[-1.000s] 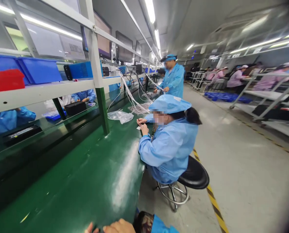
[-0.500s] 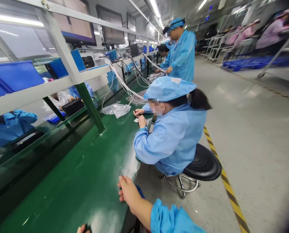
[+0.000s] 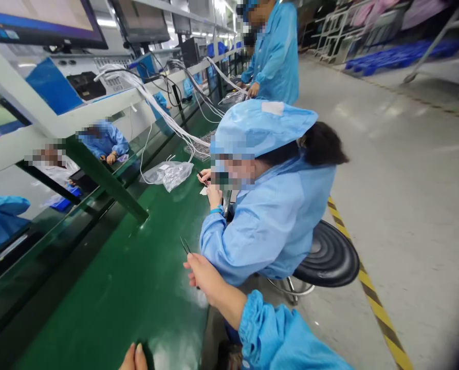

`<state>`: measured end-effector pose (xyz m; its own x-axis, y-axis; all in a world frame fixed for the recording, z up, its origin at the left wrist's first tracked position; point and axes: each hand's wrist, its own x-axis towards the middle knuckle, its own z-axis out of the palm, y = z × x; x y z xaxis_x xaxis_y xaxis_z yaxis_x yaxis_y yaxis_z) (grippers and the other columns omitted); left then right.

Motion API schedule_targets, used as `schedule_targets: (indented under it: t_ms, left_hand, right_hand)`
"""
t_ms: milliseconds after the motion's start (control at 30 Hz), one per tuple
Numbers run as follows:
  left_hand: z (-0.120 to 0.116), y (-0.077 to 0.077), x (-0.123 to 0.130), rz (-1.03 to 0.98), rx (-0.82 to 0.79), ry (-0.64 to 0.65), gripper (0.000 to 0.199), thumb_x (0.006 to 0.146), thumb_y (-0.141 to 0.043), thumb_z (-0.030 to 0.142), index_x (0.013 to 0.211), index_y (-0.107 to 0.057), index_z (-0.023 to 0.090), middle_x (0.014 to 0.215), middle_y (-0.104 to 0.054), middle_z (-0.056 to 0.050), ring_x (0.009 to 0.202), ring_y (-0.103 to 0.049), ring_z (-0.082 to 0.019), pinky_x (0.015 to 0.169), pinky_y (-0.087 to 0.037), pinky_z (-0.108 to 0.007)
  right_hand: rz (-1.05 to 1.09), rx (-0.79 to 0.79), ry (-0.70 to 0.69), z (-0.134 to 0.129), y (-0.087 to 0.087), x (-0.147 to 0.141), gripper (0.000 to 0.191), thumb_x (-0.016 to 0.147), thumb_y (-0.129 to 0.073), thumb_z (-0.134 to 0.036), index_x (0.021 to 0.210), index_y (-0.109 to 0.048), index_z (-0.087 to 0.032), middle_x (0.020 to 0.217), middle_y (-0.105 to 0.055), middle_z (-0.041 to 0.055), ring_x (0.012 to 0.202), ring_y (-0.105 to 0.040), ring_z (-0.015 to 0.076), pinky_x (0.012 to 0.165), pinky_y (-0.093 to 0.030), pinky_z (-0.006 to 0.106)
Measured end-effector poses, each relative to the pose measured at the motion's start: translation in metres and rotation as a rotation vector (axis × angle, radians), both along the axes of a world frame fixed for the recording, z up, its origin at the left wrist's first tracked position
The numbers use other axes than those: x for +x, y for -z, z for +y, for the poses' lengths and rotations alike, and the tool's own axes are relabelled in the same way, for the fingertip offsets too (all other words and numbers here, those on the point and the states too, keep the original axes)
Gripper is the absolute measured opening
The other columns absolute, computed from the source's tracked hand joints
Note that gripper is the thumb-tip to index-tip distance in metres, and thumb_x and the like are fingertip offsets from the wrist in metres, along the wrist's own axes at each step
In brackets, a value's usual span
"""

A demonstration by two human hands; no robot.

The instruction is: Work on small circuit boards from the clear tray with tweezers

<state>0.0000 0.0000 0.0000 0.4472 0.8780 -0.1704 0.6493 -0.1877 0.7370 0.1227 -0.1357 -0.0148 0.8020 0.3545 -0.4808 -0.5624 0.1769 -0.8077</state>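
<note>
My right hand (image 3: 204, 277) is closed on a pair of dark tweezers (image 3: 185, 245), whose slightly parted tips point up and away over the green tabletop (image 3: 109, 288). Nothing shows between the tips. Of my left hand (image 3: 134, 358), only the fingertips rise into view at the bottom edge, close together; the rest is cut off, and anything held there is hidden. A co-worker in a blue coat and cap (image 3: 268, 205) sits just beyond my right hand, bent over the bench. That person's hands (image 3: 210, 190) hold a thin dark tool and a small white piece.
A clear plastic bag (image 3: 171, 173) and white cables (image 3: 163, 115) lie farther up the bench. A slanting green post (image 3: 106, 177) stands on the left. Another person (image 3: 277, 51) stands beyond. A black stool (image 3: 329, 254) is under the seated co-worker.
The view has shifted closer to the seated co-worker. My right hand has moved slightly up with the tweezers, whose two tips now show apart. More of my left fingertips is visible.
</note>
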Motion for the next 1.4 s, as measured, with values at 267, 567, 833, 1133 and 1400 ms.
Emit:
schedule_targets:
  t_ms: [267,567,833,1133,1400]
  left_hand:
    - [-0.152,-0.022,0.286,-0.327,0.05,0.507,0.031,0.085,-0.043,0.036,0.092,-0.057,0.01,0.088,-0.06,-0.005,0.082,-0.059,-0.015,0.069,-0.049,-0.028]
    - [-0.167,0.029,0.358,-0.444,0.261,0.89,0.047,0.087,-0.021,0.033,0.107,-0.055,0.007,0.101,-0.056,-0.005,0.104,-0.05,-0.025,0.081,-0.043,-0.036]
    - [-0.167,0.046,0.382,-0.333,0.486,0.917,0.037,0.089,-0.027,0.03,0.109,-0.054,0.016,0.1,-0.058,-0.004,0.099,-0.053,-0.026,0.077,-0.045,-0.038]
    - [-0.168,0.055,0.388,-0.258,0.646,0.961,0.026,0.087,-0.038,0.019,0.109,-0.049,0.011,0.101,-0.056,-0.01,0.089,-0.053,-0.015,0.082,-0.044,-0.035]
    - [-0.169,0.057,0.39,-0.263,0.767,0.948,0.023,0.087,-0.039,0.02,0.101,-0.052,0.009,0.1,-0.057,-0.01,0.086,-0.054,-0.013,0.079,-0.042,-0.032]
  right_hand:
    - [-0.063,-0.043,-0.09,0.005,0.028,-0.002,0.024,0.087,-0.039,-0.03,0.091,-0.056,-0.013,0.078,-0.054,0.0041,0.052,-0.042,0.0071,0.044,-0.034,0.018]
    - [-0.136,0.133,-0.074,0.006,0.07,-0.011,0.032,0.085,-0.042,-0.039,0.103,-0.055,-0.016,0.085,-0.056,0.0045,0.06,-0.052,0.008,0.059,-0.042,0.024]
    - [-0.092,0.248,-0.159,0.003,0.071,-0.01,0.039,0.079,-0.049,-0.05,0.093,-0.057,-0.015,0.084,-0.055,0.0042,0.062,-0.051,0.008,0.059,-0.042,0.023]
    - [0.182,0.364,-0.245,-0.012,0.042,0.0,0.084,0.041,-0.067,-0.07,0.1,-0.052,-0.012,0.093,-0.053,0.006,0.066,-0.048,0.0073,0.059,-0.042,0.023]
    - [0.296,0.417,-0.221,-0.013,0.039,0.004,0.089,0.032,-0.072,-0.067,0.098,-0.047,-0.013,0.092,-0.053,0.0049,0.064,-0.05,0.007,0.054,-0.042,0.021]
